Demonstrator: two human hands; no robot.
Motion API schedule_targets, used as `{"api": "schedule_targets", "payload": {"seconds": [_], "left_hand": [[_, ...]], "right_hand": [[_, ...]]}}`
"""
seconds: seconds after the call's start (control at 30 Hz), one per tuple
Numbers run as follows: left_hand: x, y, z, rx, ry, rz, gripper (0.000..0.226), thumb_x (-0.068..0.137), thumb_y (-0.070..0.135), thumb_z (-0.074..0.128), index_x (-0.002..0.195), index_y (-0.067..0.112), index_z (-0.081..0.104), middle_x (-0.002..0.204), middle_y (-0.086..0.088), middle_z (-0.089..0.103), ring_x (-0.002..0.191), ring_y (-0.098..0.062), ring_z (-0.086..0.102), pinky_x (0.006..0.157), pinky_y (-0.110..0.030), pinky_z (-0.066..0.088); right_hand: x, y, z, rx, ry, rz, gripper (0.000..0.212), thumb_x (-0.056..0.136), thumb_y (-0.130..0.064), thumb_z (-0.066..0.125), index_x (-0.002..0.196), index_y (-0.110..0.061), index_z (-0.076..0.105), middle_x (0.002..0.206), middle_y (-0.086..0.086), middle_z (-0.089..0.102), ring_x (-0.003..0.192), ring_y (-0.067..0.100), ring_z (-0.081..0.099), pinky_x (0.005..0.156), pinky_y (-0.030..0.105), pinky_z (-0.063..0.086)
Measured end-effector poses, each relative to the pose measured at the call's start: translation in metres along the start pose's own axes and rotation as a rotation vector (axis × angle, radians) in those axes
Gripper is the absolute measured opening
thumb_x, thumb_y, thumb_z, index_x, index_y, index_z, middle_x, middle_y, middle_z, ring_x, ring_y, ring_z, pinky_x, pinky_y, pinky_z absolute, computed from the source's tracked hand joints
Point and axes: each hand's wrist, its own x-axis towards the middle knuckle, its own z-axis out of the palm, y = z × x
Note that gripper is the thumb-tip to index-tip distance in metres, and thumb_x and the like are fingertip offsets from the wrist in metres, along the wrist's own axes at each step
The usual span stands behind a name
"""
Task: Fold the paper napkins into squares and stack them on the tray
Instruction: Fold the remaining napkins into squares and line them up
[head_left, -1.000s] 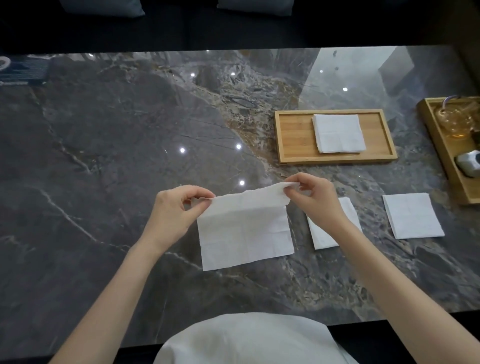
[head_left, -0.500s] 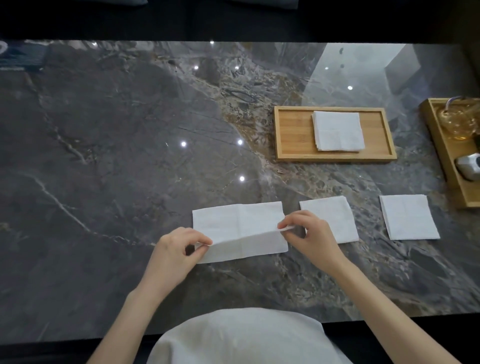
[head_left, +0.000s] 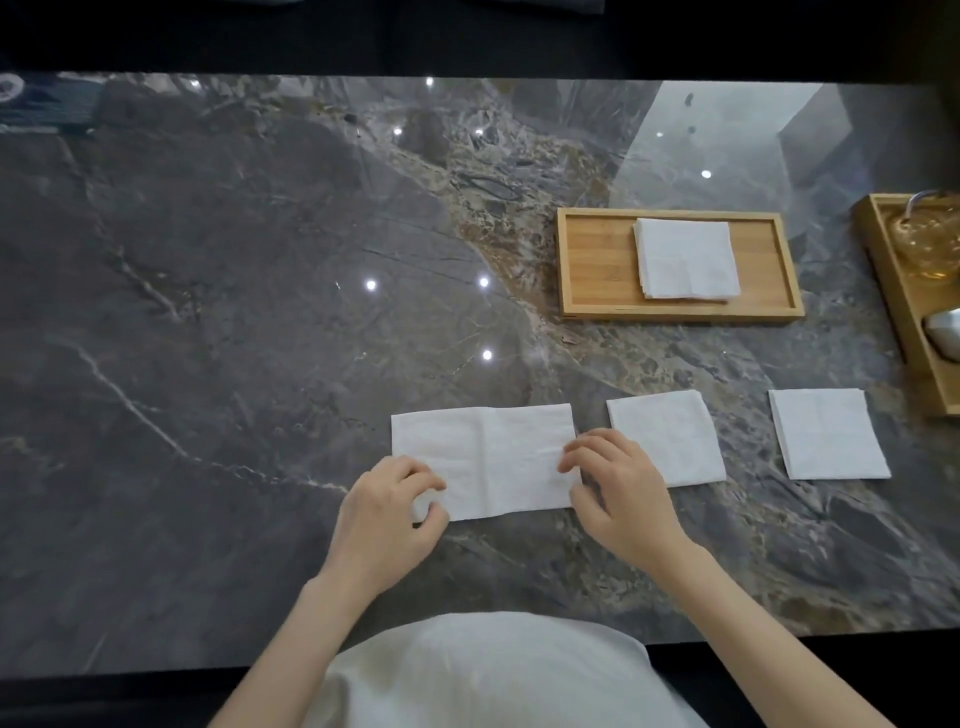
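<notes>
Loose napkins (head_left: 484, 460) three; trays (head_left: 592, 262) two; hands (head_left: 387, 512) two.

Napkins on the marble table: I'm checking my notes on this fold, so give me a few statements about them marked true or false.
1. The napkin under both hands is a rectangle, folded in half. True.
2. The wooden tray holds no napkins. False: a folded stack lies in it.
3. Two square napkins lie on the table right of the hands. True: one near, one farther.
4. The left hand is lifted clear of the napkin. False: it rests on the near left corner.
</notes>
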Motion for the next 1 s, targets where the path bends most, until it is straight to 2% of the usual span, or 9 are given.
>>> {"api": "schedule_targets", "payload": {"seconds": [0.13, 0.27, 0.33, 0.43, 0.57, 0.77, 0.87, 0.93, 1.0], "left_hand": [[0.014, 0.011, 0.025, 0.052, 0.133, 0.084, 0.033, 0.085, 0.024, 0.041, 0.104, 0.01, 0.064, 0.11, -0.008, 0.065, 0.105, -0.016, 0.052, 0.087, -0.031, 0.042], [0.026, 0.012, 0.046, 0.158, 0.028, 0.125, 0.045, 0.089, 0.022, 0.035, 0.13, 0.007, 0.044, 0.138, -0.01, 0.048, 0.129, -0.016, 0.028, 0.105, -0.034, 0.022], [0.026, 0.011, 0.055, 0.222, -0.028, 0.11, 0.049, 0.091, 0.023, 0.031, 0.137, 0.007, 0.03, 0.145, -0.008, 0.036, 0.135, -0.016, 0.019, 0.11, -0.034, 0.01], [0.024, 0.007, 0.061, 0.314, -0.076, 0.078, 0.05, 0.093, 0.028, 0.023, 0.139, 0.008, 0.022, 0.147, -0.007, 0.029, 0.136, -0.016, 0.015, 0.11, -0.033, 0.001], [0.024, 0.002, 0.061, 0.342, -0.063, 0.04, 0.055, 0.096, 0.037, 0.004, 0.14, 0.011, 0.022, 0.148, -0.003, 0.021, 0.136, -0.015, 0.013, 0.109, -0.036, 0.0], [0.014, -0.015, 0.051, 0.385, -0.001, -0.039, 0.055, 0.09, 0.033, 0.024, 0.141, 0.01, 0.021, 0.149, -0.008, 0.026, 0.136, -0.019, 0.014, 0.109, -0.043, 0.009], [0.009, -0.023, 0.045, 0.418, -0.015, -0.074, 0.055, 0.093, 0.037, 0.017, 0.141, 0.01, 0.018, 0.15, -0.006, 0.02, 0.137, -0.017, 0.012, 0.108, -0.049, 0.015], [0.007, -0.026, 0.041, 0.45, -0.02, -0.073, 0.055, 0.094, 0.038, 0.015, 0.14, 0.009, 0.021, 0.149, -0.006, 0.023, 0.136, -0.018, 0.016, 0.105, -0.052, 0.017], [0.006, -0.025, 0.037, 0.447, 0.002, -0.05, 0.051, 0.092, 0.03, 0.024, 0.137, 0.006, 0.031, 0.145, -0.01, 0.034, 0.135, -0.022, 0.026, 0.105, -0.051, 0.021]], "right_hand": [[0.013, -0.028, 0.023, -0.146, 0.12, 0.01, 0.034, 0.081, -0.015, 0.039, 0.097, -0.008, 0.069, 0.104, 0.007, 0.07, 0.103, 0.026, 0.061, 0.086, 0.038, 0.05], [0.021, -0.049, 0.054, -0.26, -0.004, 0.027, 0.045, 0.089, -0.022, 0.034, 0.127, -0.01, 0.054, 0.133, 0.009, 0.056, 0.126, 0.025, 0.049, 0.102, 0.045, 0.04], [0.021, -0.051, 0.066, -0.302, -0.049, 0.043, 0.047, 0.091, -0.024, 0.031, 0.133, -0.011, 0.048, 0.14, 0.007, 0.049, 0.131, 0.023, 0.042, 0.11, 0.043, 0.028], [0.02, -0.046, 0.075, -0.336, -0.09, 0.058, 0.048, 0.091, -0.025, 0.031, 0.135, -0.01, 0.045, 0.142, 0.008, 0.046, 0.132, 0.023, 0.04, 0.109, 0.043, 0.016], [0.015, -0.03, 0.072, -0.378, -0.113, 0.051, 0.05, 0.093, -0.032, 0.031, 0.137, -0.012, 0.042, 0.144, 0.006, 0.044, 0.133, 0.021, 0.039, 0.11, 0.045, 0.011], [0.008, -0.004, 0.055, -0.396, -0.096, 0.114, 0.053, 0.097, -0.037, 0.022, 0.142, -0.012, 0.032, 0.149, 0.004, 0.035, 0.138, 0.017, 0.028, 0.111, 0.04, 0.0], [0.005, 0.008, 0.05, -0.394, -0.073, 0.139, 0.054, 0.099, -0.038, 0.013, 0.143, -0.012, 0.03, 0.15, 0.004, 0.033, 0.138, 0.017, 0.027, 0.112, 0.041, 0.004], [0.003, 0.01, 0.048, -0.397, -0.022, 0.17, 0.052, 0.098, -0.033, 0.019, 0.142, -0.01, 0.034, 0.148, 0.007, 0.037, 0.137, 0.021, 0.032, 0.112, 0.043, 0.008], [0.001, 0.007, 0.048, -0.392, 0.052, 0.183, 0.05, 0.096, -0.028, 0.025, 0.139, -0.007, 0.039, 0.145, 0.009, 0.041, 0.135, 0.023, 0.036, 0.111, 0.044, 0.011]]}}
